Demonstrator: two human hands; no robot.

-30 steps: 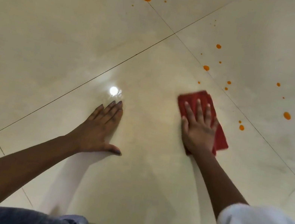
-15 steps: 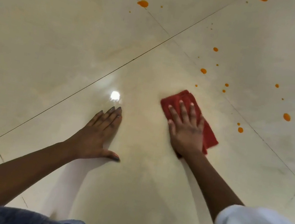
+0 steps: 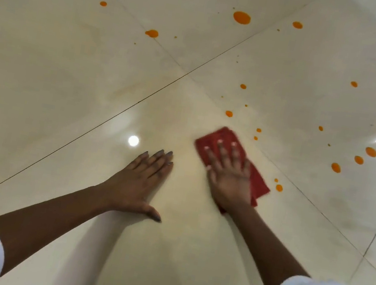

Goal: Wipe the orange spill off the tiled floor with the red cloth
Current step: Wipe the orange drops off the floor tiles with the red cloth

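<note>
1. Left hand (image 3: 142, 182): flat on the tiled floor (image 3: 68, 76), fingers straight and close together, holding nothing. I read it as a brace.
2. Right hand (image 3: 228, 177): flat, fingers straight and spread, pressing the red cloth (image 3: 224, 137) down; nothing is curled round it.
3. Red cloth: a folded pad on the tile under the right palm, long axis running far-left to near-right.
4. Nearest drops (image 3: 279, 187): a pair just beside the cloth's near-right corner, apart from it, to the right of the right hand. I judge the next stroke goes rightward.
5. Small drops (image 3: 256, 133): near the cloth's far edge, to the right.
6. Orange spill, remainder: a cluster of three (image 3: 358, 160) well to the right and a large drop (image 3: 241, 17) farthest off. I judge most of the spill is unwiped.
</note>
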